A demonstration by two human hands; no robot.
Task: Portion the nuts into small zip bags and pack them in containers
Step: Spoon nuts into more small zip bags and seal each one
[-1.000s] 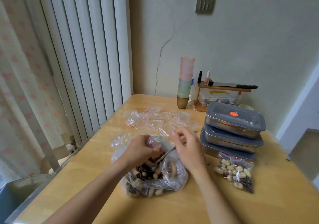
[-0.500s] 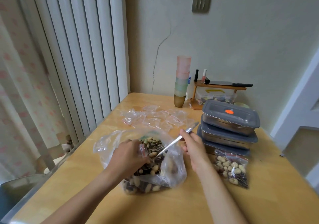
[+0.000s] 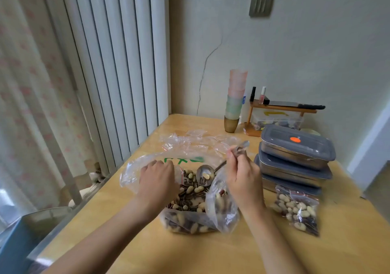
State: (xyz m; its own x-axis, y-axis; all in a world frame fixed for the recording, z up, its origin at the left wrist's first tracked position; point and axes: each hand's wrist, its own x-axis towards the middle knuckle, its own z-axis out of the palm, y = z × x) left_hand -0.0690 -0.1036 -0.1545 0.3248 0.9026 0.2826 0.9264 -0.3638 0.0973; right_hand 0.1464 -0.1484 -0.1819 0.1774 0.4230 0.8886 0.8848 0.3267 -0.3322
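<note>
The right hand [image 3: 242, 176] is gripping the handle of a metal spoon [image 3: 205, 175], fingers curled round it, with the handle's end sticking out past the knuckles toward the far side. The spoon's bowl is hanging just left of that hand, over the open mouth of the big plastic bag [image 3: 190, 206], and is carrying a few nuts and seeds. The left hand [image 3: 157, 178] is lying palm down at the bag's left rim, its fingers curled over a small zip bag [image 3: 179, 173] with a red strip; most of that bag is hiding under the hand. The nuts [image 3: 191, 195] are sitting loose in the big bag, between the two hands. A filled zip bag [image 3: 297, 210] is lying to the right, just near of three stacked lidded containers [image 3: 295, 147]. Empty zip bags [image 3: 198, 143] are lying scattered on the far part of the wooden table [image 3: 211, 252]. A stack of cups [image 3: 235, 102] and a small wooden shelf [image 3: 280, 111] are standing by the cracked wall, with blinds and a curtain on the left
</note>
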